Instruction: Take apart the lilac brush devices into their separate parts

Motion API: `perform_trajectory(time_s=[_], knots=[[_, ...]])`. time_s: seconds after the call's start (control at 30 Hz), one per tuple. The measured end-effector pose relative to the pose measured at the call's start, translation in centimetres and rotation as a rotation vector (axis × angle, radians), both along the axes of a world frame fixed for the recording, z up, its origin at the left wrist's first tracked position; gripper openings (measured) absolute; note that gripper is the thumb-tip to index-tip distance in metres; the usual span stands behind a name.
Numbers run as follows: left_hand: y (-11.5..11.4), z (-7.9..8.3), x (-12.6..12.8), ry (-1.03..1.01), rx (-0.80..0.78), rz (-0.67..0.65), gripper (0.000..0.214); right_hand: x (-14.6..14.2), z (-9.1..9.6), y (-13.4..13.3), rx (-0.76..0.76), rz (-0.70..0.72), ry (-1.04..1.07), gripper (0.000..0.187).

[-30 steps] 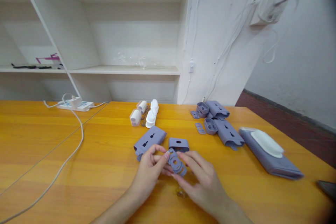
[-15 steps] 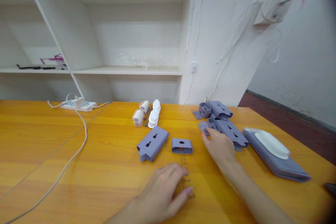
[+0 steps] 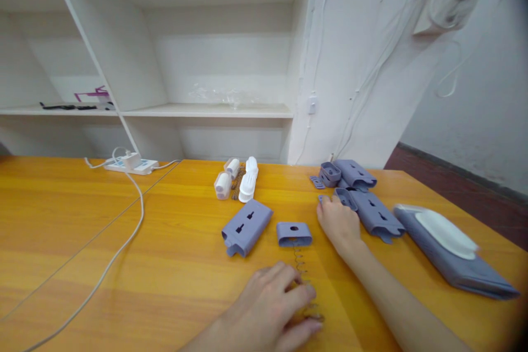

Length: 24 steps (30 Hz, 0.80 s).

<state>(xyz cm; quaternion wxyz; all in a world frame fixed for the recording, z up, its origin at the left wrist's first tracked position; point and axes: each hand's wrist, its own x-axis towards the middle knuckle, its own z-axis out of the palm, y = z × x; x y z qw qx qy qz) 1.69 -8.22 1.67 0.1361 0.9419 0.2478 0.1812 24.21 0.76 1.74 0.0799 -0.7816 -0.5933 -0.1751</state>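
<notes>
My left hand (image 3: 274,305) is low in the middle, its thumb and index finger apart beside a thin metal coil spring (image 3: 300,264). The spring lies stretched on the table, partly hidden by the fingers, its far end at a short purple oval sleeve (image 3: 294,234) with a round hole. My right hand (image 3: 340,223) reaches to the right-hand group, fingertips closed on a small flat purple plate (image 3: 320,198) that they mostly cover. Touching distance from it are a purple oval cup (image 3: 345,198) and a purple flat casing (image 3: 377,214) with keyhole slots.
Another slotted purple casing (image 3: 247,227) lies left of the sleeve. Behind it are white plastic parts (image 3: 248,181), clear-capped white pieces (image 3: 223,185) and more springs (image 3: 236,182). A purple-and-white packet (image 3: 449,242) is at right; a white cable (image 3: 132,234) crosses the left.
The view has swung slightly left. My right fingers have come down over the flat plates, covering most of them. My left hand has shifted slightly right along the spring.
</notes>
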Motion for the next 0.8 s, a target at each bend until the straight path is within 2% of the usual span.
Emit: perform_trajectory(time_s=[0.07,0.17,0.3,0.37,0.5,0.6,0.67,0.73,0.8], knots=[[0.1,-0.1,0.0,0.023,0.014,0.004,0.034,-0.5,0.1,-0.7,0.065,0.027,0.045,0.035],[0.1,-0.3,0.1,0.022,-0.003,0.035,0.039,-1.7,-0.1,-2.3,0.153,0.134,0.236,0.038],[-0.1,-0.4,0.5,-0.038,-0.055,0.072,0.030,-2.9,-0.5,-3.9,0.060,0.468,0.491,0.041],[-0.2,-0.6,0.7,-0.056,-0.036,0.156,0.025,-3.1,-0.7,-4.2,0.027,0.542,0.559,0.038],[0.4,-1.2,0.6,-0.067,0.075,0.467,0.015,-3.2,-0.4,-5.1,0.108,0.543,0.662,0.022],[1.3,-1.8,0.3,-0.074,0.193,0.602,0.010,-4.0,-0.2,-7.0,0.141,0.582,0.777,0.022],[1.7,-2.1,0.1,-0.054,0.308,0.621,0.026,-4.8,-0.2,-8.7,0.116,0.609,0.967,0.024],[1.8,-2.3,0.0,0.000,0.411,0.581,0.039,-5.6,-0.4,-10.2,0.022,0.594,1.219,0.024],[1.5,-2.2,0.1,0.072,0.450,0.514,0.038,-6.3,-0.7,-11.3,-0.082,0.547,1.441,0.028]])
